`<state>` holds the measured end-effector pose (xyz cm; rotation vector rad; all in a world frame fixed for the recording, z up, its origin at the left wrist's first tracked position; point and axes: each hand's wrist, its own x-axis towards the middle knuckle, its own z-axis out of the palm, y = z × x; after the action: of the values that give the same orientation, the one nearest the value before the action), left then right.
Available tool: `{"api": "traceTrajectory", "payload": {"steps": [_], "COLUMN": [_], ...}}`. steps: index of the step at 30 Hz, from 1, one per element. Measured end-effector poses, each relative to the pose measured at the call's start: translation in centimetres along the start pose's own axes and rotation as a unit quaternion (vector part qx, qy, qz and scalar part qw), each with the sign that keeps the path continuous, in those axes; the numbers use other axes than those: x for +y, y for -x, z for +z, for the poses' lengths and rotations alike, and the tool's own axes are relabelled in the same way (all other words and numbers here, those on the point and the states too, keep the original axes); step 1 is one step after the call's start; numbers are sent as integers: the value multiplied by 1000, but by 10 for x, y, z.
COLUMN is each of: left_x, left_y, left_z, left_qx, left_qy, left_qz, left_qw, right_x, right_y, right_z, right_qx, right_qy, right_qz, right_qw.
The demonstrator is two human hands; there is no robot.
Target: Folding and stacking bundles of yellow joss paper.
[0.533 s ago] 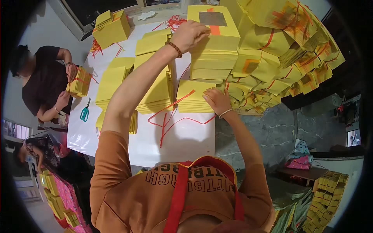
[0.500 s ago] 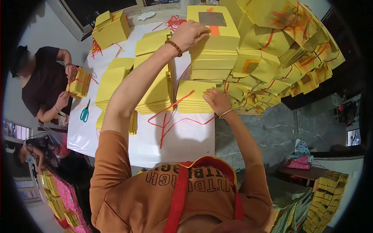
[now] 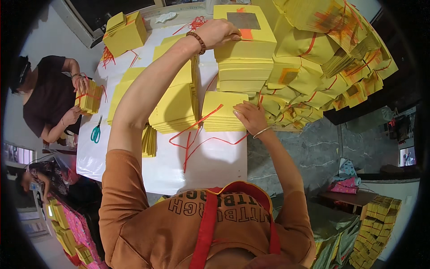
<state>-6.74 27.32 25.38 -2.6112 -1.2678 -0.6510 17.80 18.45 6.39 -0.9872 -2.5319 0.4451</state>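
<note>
at far left, in the background, a person (image 3: 38,175) beside a pink cloth (image 3: 85,224) bearing yellow bundles (image 3: 59,222). above, a co-worker (image 3: 40,96) in a dark top, both hands at a yellow packet (image 3: 90,99) bound with red string. next, green-handled scissors (image 3: 96,133) flat on a white-covered table (image 3: 89,161), near the left edge. toward the back, a yellow block (image 3: 125,39) topped with smaller pieces, loose red strands (image 3: 107,56) just beside. farther right, yellow stacks (image 3: 172,107), partly hidden behind the left forearm. at the top edge, a pale container-like shape (image 3: 209,6), contents impossible to make out. then the left hand (image 3: 218,32), fingers bent at the top of a tall yellow stack (image 3: 244,51), by an orange patch; whether pinching a sheet or merely resting, cannot tell. nearer, a red string (image 3: 210,114) across a low yellow stack (image 3: 219,107) and onto the table, both stacks near the right edge. on the low stack's right end, the right hand (image 3: 251,116), fingers over the top; how firmly clasped, cannot tell. beyond, a heap of tied yellow bundles (image 3: 313,67). at lower right, grey-green plastic (image 3: 336,224), yellow showing at one edge, other contents hidden; beside, more piled bundles (image 3: 376,228).
</note>
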Motion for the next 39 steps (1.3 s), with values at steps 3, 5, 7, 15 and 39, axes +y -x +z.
{"api": "traceTrajectory", "payload": {"steps": [3, 5, 7, 15, 39], "left_x": [2, 3, 5, 2, -2], "left_y": [1, 2, 2, 3, 5], "left_z": [-1, -2, -4, -6, -4], "left_qx": [-3, -6, -3, 5, 62], "left_qy": [-6, -15, -24, -13, 118], "left_qz": [0, 0, 9, 10, -83], "left_qw": [1000, 1000, 1000, 1000, 988], "right_x": [1, 2, 3, -9, 27], "right_y": [0, -2, -7, -41, -177], "right_z": [-2, -4, -7, -57, -163], "right_qx": [2, 5, 8, 158, 240], "right_qy": [-6, -8, -10, -75, -173], "right_qz": [0, -5, -10, -66, 101], "right_qw": [1000, 1000, 1000, 982, 950]}}
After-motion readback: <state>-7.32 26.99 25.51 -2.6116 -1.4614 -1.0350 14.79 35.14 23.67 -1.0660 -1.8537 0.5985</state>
